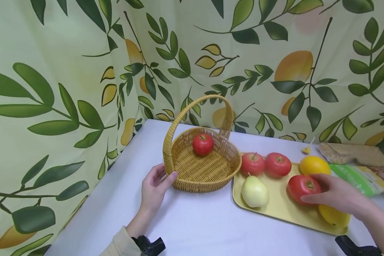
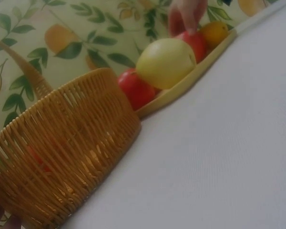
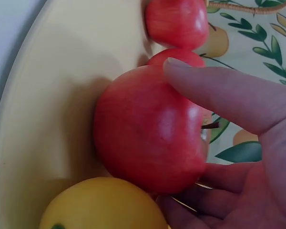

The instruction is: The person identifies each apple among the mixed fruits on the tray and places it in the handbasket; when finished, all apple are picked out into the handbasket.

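Note:
A wicker basket (image 1: 198, 177) with a tall handle holds one red apple (image 1: 203, 144). My left hand (image 1: 155, 186) grips the basket's left side near the foot of the handle, thumb on the outside; in the left wrist view only its fingertips show beside the basket (image 2: 71, 148). Over the right part of the yellow tray (image 1: 278, 213), my right hand (image 1: 339, 193) holds a red apple (image 1: 300, 188) between thumb and fingers. The right wrist view shows the thumb of this hand (image 3: 233, 143) across the top of the apple (image 3: 145, 129).
Also on the tray are two red apples (image 1: 277, 165), a pale pear (image 1: 255, 192), an orange fruit (image 1: 315, 166) and a yellow fruit (image 1: 334, 216). Behind and right of it lie plastic packages (image 1: 358, 177) and a small yellow item (image 1: 306, 150). A patterned curtain stands behind.

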Demonstrator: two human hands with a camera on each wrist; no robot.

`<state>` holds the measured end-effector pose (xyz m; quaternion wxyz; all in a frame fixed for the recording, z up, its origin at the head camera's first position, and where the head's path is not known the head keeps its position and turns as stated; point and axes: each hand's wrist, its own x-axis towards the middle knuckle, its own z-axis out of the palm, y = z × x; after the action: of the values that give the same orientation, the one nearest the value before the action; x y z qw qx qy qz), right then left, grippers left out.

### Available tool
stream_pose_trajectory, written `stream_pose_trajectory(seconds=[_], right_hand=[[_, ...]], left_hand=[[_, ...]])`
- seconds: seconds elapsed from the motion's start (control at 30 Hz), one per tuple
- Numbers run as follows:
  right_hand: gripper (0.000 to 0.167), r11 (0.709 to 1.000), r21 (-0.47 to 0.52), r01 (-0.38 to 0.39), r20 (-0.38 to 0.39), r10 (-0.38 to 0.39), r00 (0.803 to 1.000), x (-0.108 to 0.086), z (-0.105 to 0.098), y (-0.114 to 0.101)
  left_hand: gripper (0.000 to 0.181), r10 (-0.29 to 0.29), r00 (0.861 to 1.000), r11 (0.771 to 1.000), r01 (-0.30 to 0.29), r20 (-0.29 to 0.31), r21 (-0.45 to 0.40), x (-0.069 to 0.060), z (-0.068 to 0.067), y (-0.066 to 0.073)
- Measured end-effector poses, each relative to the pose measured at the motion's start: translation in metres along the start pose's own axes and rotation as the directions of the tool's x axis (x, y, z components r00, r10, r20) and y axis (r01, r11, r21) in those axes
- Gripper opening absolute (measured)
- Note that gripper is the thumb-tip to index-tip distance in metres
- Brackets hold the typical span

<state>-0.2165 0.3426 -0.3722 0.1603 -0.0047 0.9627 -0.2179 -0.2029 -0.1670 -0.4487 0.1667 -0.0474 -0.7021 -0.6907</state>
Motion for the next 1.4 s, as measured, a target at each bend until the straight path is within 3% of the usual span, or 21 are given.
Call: stream_pose_trajectory(seconds=[0.3,0.47,0.6,0.73,1.07,1.4], right_hand=[[0.110,1.000,0.002,-0.022,0.005,0.022,1.000,0.002,-0.001,-0.001],[0.105,1.000,0.008,-0.010,-0.063,0.011,0.998,0.000,0.001,-0.005],[0.104,0.999,0.050,0.012,-0.104,-0.007,0.995,-0.001,0.003,-0.010],[0.105,0.994,0.106,-0.012,-0.089,0.022,0.996,-0.001,0.003,-0.012],[0.115,0.962,0.257,-0.089,-0.057,0.107,0.993,-0.001,0.001,-0.010],[0.106,0.916,0.400,-0.017,-0.107,0.065,0.992,-0.005,0.000,-0.021]], left_hand=[[0.037,0.019,1.000,0.999,-0.019,0.004,-0.026,0.001,0.003,0.002],[0.037,0.019,1.000,0.999,-0.018,0.007,-0.039,0.001,0.004,0.002],[0.037,0.009,1.000,1.000,-0.009,0.000,-0.017,0.001,0.003,0.002],[0.038,0.009,1.000,1.000,-0.009,-0.008,0.002,0.001,0.002,0.002],[0.039,0.000,1.000,1.000,0.000,-0.013,0.006,0.000,0.001,0.002],[0.038,-0.003,1.000,1.000,0.003,-0.003,0.003,0.000,0.001,0.004]])
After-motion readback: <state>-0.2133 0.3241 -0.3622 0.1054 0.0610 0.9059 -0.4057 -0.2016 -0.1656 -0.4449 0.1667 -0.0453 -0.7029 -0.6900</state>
